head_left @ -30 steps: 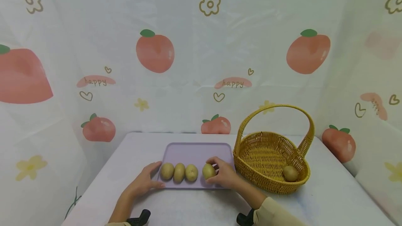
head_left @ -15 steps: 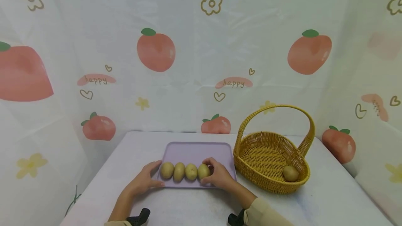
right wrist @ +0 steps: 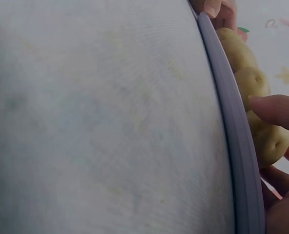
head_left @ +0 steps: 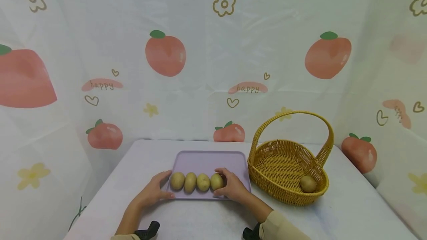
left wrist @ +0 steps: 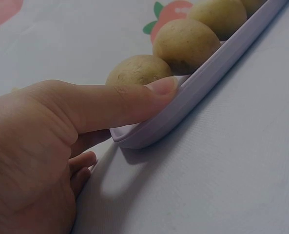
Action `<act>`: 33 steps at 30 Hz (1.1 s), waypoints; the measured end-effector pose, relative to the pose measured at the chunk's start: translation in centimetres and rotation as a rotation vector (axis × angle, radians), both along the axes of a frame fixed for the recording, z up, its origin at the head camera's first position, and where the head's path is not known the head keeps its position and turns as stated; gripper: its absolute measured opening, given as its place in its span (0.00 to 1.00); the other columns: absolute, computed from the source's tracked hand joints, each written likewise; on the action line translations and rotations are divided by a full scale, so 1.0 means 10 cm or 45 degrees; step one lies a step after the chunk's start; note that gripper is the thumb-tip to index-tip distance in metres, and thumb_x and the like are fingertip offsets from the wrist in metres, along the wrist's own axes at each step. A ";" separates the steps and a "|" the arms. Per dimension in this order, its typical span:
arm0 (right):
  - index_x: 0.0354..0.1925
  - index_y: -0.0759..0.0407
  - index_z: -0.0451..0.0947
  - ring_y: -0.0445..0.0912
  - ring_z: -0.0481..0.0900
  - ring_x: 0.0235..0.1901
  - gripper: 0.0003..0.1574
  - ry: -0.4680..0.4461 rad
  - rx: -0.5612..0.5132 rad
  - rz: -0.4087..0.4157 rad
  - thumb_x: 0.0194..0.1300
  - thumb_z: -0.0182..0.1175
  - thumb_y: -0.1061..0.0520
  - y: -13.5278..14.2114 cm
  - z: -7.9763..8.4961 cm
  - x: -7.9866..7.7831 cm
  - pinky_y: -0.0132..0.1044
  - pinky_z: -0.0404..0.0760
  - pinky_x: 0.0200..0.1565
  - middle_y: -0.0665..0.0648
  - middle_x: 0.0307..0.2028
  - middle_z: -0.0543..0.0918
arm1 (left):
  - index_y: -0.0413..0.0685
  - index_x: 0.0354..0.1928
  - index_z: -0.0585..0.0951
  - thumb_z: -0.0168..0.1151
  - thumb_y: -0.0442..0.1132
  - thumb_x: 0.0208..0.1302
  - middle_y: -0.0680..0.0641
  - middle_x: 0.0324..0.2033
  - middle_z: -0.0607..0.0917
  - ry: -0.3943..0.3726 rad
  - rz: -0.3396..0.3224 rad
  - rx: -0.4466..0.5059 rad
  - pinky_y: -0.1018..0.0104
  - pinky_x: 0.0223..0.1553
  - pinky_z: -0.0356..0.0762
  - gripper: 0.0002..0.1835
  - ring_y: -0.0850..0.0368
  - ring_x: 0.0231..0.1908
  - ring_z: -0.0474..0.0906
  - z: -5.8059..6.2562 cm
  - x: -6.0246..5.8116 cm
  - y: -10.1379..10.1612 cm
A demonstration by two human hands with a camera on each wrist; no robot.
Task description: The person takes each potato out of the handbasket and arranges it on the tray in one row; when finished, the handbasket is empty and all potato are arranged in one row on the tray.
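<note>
Several potatoes lie side by side in a row along the front of a pale purple tray. My left hand holds the tray at its front left corner, its thumb over the rim beside the end potato. At the row's other end, my right hand grips the rightmost potato between thumb and fingers. That potato sits close against its neighbour. Part of it is hidden behind the right hand's fingers.
A yellow woven basket with a tall arched handle stands just right of the tray. One potato lies inside it at the right. The table has a white cover, with a printed curtain behind it.
My right hand has slid its potato left along the tray, up to the others, then stayed there. The left hand keeps its place at the tray corner.
</note>
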State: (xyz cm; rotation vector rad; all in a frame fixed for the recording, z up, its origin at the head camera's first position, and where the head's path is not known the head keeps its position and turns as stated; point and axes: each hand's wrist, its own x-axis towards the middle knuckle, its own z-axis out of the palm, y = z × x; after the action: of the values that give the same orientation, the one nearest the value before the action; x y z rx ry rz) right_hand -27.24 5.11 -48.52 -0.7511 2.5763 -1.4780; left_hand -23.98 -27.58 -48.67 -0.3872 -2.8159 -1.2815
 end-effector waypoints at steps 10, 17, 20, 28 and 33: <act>0.63 0.65 0.69 0.60 0.75 0.53 0.44 0.048 -0.077 -0.032 0.49 0.75 0.62 0.14 0.04 0.10 0.56 0.75 0.54 0.67 0.56 0.76 | 0.28 0.67 0.65 0.79 0.43 0.43 0.26 0.65 0.65 0.029 -0.015 -0.002 0.33 0.66 0.46 0.50 0.26 0.66 0.54 -0.01 0.00 0.03; 0.61 0.66 0.70 0.62 0.75 0.52 0.39 0.096 -0.120 -0.005 0.51 0.72 0.64 0.35 0.19 0.16 0.55 0.76 0.51 0.70 0.55 0.76 | 0.29 0.68 0.64 0.79 0.43 0.43 0.27 0.66 0.64 0.014 -0.005 -0.003 0.34 0.67 0.45 0.51 0.26 0.67 0.53 -0.02 -0.01 0.03; 0.59 0.64 0.72 0.62 0.77 0.51 0.37 0.161 -0.086 0.024 0.51 0.72 0.64 0.46 0.30 0.17 0.54 0.78 0.49 0.69 0.54 0.78 | 0.30 0.68 0.64 0.79 0.43 0.43 0.27 0.66 0.64 0.020 -0.003 -0.008 0.34 0.67 0.45 0.51 0.26 0.67 0.53 -0.02 -0.01 0.03; 0.57 0.60 0.75 0.58 0.78 0.51 0.31 0.168 -0.033 0.050 0.54 0.71 0.62 0.81 0.64 0.21 0.56 0.77 0.52 0.59 0.53 0.80 | 0.28 0.67 0.64 0.79 0.43 0.43 0.26 0.65 0.64 0.047 -0.023 -0.010 0.33 0.66 0.46 0.51 0.26 0.66 0.54 -0.03 -0.01 0.01; 0.55 0.60 0.77 0.58 0.78 0.50 0.27 0.183 0.032 0.055 0.57 0.70 0.60 1.05 0.82 0.23 0.54 0.77 0.52 0.57 0.50 0.82 | 0.28 0.67 0.64 0.79 0.42 0.43 0.26 0.65 0.64 0.046 -0.028 0.005 0.33 0.66 0.46 0.51 0.25 0.66 0.54 -0.04 -0.03 0.00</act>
State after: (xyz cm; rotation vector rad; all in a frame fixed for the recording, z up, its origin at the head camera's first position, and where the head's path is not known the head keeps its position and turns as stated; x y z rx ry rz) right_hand -24.98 15.58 -40.27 -0.9359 2.6571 -1.4261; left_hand -24.27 -27.62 -49.04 -0.4377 -2.7868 -1.2713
